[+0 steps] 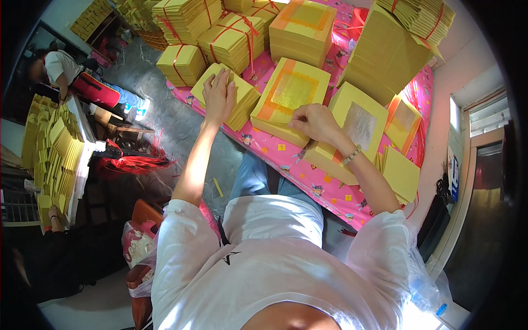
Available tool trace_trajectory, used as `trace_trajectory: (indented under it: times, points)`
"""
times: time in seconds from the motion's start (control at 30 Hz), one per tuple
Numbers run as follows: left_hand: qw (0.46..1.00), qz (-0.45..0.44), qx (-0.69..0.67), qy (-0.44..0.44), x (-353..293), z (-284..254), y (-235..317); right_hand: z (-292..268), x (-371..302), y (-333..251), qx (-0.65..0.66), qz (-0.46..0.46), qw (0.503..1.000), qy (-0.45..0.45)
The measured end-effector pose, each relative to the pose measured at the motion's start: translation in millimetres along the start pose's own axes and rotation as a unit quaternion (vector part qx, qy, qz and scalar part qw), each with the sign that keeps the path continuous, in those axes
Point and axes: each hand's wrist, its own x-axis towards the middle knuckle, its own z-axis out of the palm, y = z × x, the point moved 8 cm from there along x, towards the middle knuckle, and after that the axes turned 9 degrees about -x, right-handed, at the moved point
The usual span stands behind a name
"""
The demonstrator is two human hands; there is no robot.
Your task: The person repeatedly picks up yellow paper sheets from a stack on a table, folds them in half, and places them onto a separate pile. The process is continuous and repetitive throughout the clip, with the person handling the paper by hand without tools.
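My left hand (219,98) lies with its fingers stretched out on top of a plain yellow paper stack (246,104). My right hand (315,122), a beaded bracelet at its wrist, has its fingers curled together at the near right corner of a stack of yellow paper sheets (280,96) with an orange border and a gold middle. What is in those fingers, if anything, is hidden. Just right of it, under my right wrist, is a stack of yellow sheets with silver squares (360,124).
A pink patterned cloth (297,170) covers the table. Behind are paper bundles tied with red ribbon (231,36) and a tall orange-topped stack (302,33). At left, a person (71,74) and another person's hand (55,213) are at a table with folded yellow paper (58,148).
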Motion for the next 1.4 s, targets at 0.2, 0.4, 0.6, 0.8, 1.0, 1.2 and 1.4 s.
trace_trajectory:
  times: [0.2,0.4,0.6,0.8,1.0,1.2,1.4]
  points:
    - [1.000,0.012,-0.008,0.003,3.1,-6.3,8.5,-0.8,-1.2,0.5,0.023,0.018,1.000,-0.010]
    - [0.997,0.067,-0.031,0.003,4.0,-15.2,47.0,-0.5,-0.4,2.6,0.025,0.021,0.999,-0.006]
    - [0.984,0.108,-0.108,-0.097,-2.7,-4.4,86.8,-2.7,-1.5,1.9,0.037,0.022,0.999,-0.004]
    - [0.952,0.186,-0.090,-0.226,-27.1,28.5,129.5,-28.0,-6.5,-4.5,0.033,0.023,0.998,0.046]
    - [0.976,0.103,-0.127,-0.144,-10.5,22.2,124.4,-83.2,-33.7,-15.7,0.059,-0.004,0.950,0.306]
    - [0.810,-0.114,-0.563,-0.118,-5.8,17.9,115.5,-73.0,-40.3,20.6,0.281,0.112,0.900,0.315]
    - [0.690,-0.184,-0.671,-0.199,-24.6,15.2,138.5,-41.2,-23.8,9.3,0.518,0.028,0.844,0.132]
